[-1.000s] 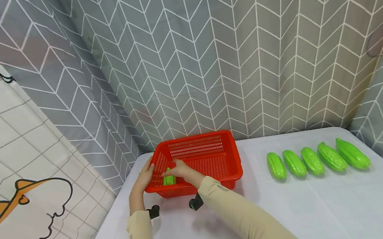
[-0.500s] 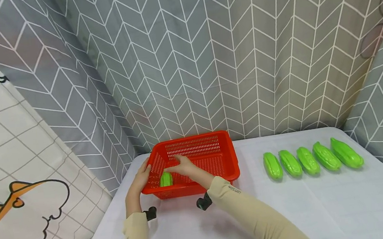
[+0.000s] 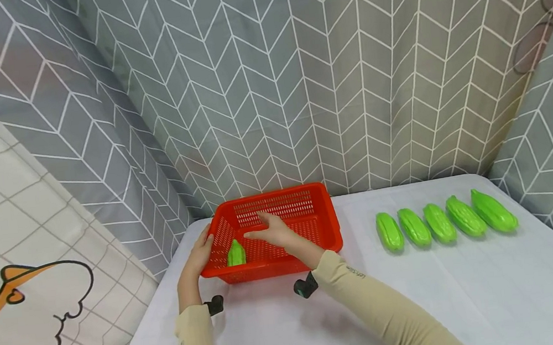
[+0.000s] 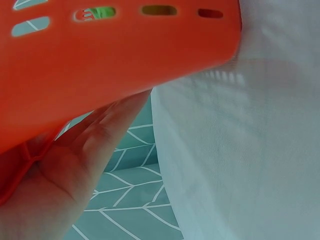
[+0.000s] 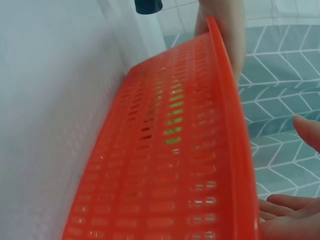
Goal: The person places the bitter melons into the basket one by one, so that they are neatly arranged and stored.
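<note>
Steadying a red slotted basket (image 3: 266, 272), it seems, the left hand (image 3: 199, 255) grasps its left rim in the head view; the right hand (image 3: 277, 234), fingers spread and released, hovers near one bitter melon (image 3: 236, 253) inside, with five bitter melons (image 3: 440, 223) lined rightward on the counter (image 3: 468, 293), perhaps for easy reach. In the left-wrist view, fingers brace the outer wall. In the right-wrist view, green shows through the slots.

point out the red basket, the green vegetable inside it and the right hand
red basket (image 3: 266, 270): head view, on its front wall
green vegetable (image 3: 236, 254): head view, middle of its visible body
right hand (image 3: 276, 232): head view, middle of the hand
</note>
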Demonstrator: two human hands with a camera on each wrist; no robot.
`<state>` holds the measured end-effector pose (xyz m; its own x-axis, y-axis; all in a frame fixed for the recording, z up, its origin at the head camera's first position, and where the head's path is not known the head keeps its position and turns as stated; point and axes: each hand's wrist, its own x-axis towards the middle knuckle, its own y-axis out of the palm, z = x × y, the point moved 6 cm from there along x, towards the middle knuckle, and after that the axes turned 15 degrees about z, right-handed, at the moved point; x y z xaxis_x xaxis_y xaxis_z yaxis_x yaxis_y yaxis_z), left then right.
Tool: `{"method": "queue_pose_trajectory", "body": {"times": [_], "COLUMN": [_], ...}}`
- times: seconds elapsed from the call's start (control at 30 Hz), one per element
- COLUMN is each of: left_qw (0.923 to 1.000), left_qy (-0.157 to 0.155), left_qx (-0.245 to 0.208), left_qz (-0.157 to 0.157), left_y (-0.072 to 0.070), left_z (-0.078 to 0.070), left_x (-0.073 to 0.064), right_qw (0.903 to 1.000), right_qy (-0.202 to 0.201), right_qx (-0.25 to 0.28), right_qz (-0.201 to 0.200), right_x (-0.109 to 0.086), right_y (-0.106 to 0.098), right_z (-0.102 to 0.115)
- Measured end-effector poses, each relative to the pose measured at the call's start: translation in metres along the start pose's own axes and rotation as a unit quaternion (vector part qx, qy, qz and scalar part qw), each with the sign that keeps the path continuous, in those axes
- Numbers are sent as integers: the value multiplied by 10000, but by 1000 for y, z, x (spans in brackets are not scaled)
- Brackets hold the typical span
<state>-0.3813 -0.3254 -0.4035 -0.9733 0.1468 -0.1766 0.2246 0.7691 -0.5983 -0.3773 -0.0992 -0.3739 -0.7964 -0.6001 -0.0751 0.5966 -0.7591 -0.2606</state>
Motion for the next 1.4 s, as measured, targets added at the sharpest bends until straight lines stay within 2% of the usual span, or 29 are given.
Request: {"method": "queue_pose_trajectory", "body": {"times": [0.1, 0.2, 0.23, 0.33, 0.43, 0.5, 0.63, 1.27, 1.4], "left_qw": [10000, 9997, 9991, 9986, 9993, 9999, 9999, 9999, 9999], "left_qy": [56, 257, 421, 507, 361, 132, -26, -109, -86], "left_qx": [-46, -1, 67, 102, 11, -75, -98, -120, 106], "left_qz": [-13, -46, -91, -88, -76, -27, 14, 13, -40], "left_y": [-1, -1, -2, -1, 0, 2, 3, 1, -2], "left_z": [0, 0, 1, 2, 4, 3, 3, 0, 2], "left_x": [1, 0, 1, -1, 0, -1, 0, 0, 2], "right_qw": [10000, 9999, 9999, 9997, 9993, 9990, 9986, 9970, 9967], "right_qy": [-62, -61, -62, -42, -74, -102, -112, -114, -76], "right_qx": [10, 28, 55, 62, 111, 123, 150, 253, 271], "right_qz": [-72, -124, -144, -250, -363, -415, -501, -729, -768], "right_x": [-4, -9, -11, -16, -22, -25, -32, -57, -60], "right_y": [-7, -15, -17, -26, -35, -41, -53, -104, -112], "right_z": [2, 1, 0, -1, -3, -4, -7, -18, -22]}}
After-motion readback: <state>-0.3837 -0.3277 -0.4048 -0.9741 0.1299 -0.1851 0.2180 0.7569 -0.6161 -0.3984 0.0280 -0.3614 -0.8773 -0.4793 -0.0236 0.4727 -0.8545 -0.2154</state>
